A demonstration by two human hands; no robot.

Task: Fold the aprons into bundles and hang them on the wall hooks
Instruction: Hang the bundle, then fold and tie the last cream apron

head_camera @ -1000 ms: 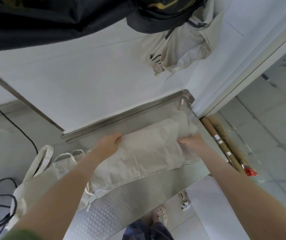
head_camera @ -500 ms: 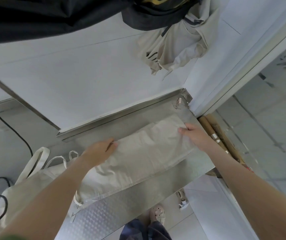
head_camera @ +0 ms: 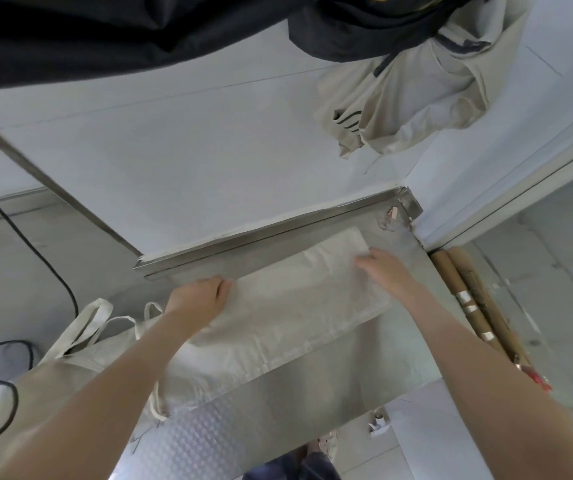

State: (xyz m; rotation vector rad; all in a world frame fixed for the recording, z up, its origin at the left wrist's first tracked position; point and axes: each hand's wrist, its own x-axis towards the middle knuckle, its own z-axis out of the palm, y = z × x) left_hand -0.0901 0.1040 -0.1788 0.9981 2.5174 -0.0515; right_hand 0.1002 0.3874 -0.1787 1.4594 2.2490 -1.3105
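Note:
A beige apron (head_camera: 295, 306) lies folded into a long band on the steel table (head_camera: 330, 386). Its unfolded part and straps (head_camera: 80, 327) spill off to the left. My left hand (head_camera: 198, 297) grips the band's far left edge, fingers curled at the cloth. Further right, my right hand (head_camera: 384, 273) lies flat on top of the band near its right end. On the wall above hang a bundled beige apron (head_camera: 416, 98) and a black apron (head_camera: 364, 26); the hooks are hidden.
A large black cloth (head_camera: 70, 36) hangs across the top left. Black cables (head_camera: 35, 251) run along the left side. Cardboard tubes (head_camera: 475, 306) lean beside the table's right edge. The table's raised back rim (head_camera: 267, 237) meets the white wall.
My right hand has moved from the band's right edge onto its top and lies flat there. My left hand stays at the far left edge. The view has tilted slightly.

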